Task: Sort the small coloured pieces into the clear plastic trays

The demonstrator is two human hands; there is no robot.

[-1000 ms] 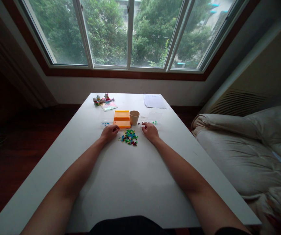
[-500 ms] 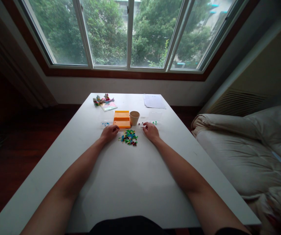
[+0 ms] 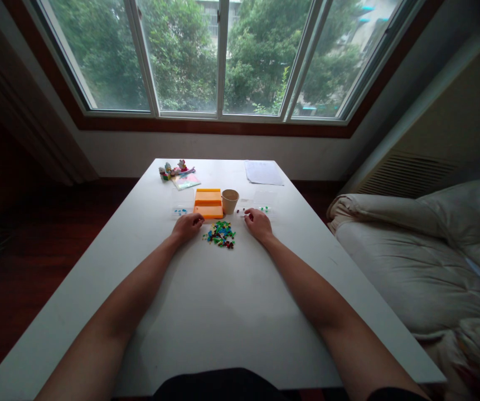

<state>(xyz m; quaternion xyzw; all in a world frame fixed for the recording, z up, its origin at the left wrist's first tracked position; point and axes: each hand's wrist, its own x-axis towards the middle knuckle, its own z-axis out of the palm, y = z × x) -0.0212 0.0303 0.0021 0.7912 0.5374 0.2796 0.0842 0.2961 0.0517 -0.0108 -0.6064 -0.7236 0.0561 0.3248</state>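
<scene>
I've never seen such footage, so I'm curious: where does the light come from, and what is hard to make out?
Head view: daylight from the window, with the floor at left dark; head view: a soft shadow beside the left forearm on the white table; head view: pile of colored pieces too small to count.

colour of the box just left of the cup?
The box is orange; it shows best in the head view.

The person's left forearm (image 3: 150, 278) and right forearm (image 3: 302, 273) stretch forward, bare, slanting inward. The left hand (image 3: 187, 225) curls its fingers loosely; the right hand (image 3: 258, 224), well apart, bends its own toward the middle.
</scene>
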